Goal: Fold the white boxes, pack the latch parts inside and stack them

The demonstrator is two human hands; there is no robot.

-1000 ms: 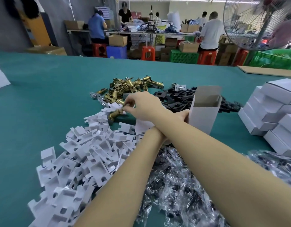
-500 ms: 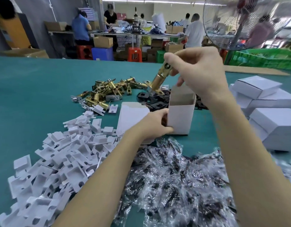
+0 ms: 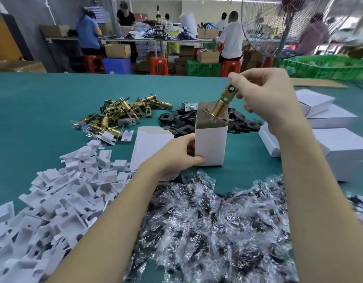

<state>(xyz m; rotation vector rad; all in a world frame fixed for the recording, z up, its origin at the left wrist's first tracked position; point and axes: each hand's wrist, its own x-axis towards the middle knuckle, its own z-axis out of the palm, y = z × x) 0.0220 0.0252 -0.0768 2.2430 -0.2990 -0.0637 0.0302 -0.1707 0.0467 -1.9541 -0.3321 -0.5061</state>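
An open white box (image 3: pixel 210 144) stands upright on the green table (image 3: pixel 33 111). My left hand (image 3: pixel 176 155) grips its lower left side. My right hand (image 3: pixel 264 94) pinches the top of a brass latch (image 3: pixel 222 104), which tilts with its lower end just inside the box's open top. A pile of brass latches (image 3: pixel 123 113) lies behind and to the left. Black plates (image 3: pixel 180 121) lie behind the box. Closed white boxes (image 3: pixel 327 127) are stacked at the right.
Flat unfolded white boxes (image 3: pixel 151 144) lie left of the upright box. White card inserts (image 3: pixel 60 190) are heaped at the near left. Clear plastic packets (image 3: pixel 213 225) cover the near middle. A standing fan (image 3: pixel 278 27), green crates and several people at benches are beyond the table.
My right hand carried a brass latch from the pile up and over to the box, then lowered its end into the open top. My left hand kept hold of the box.
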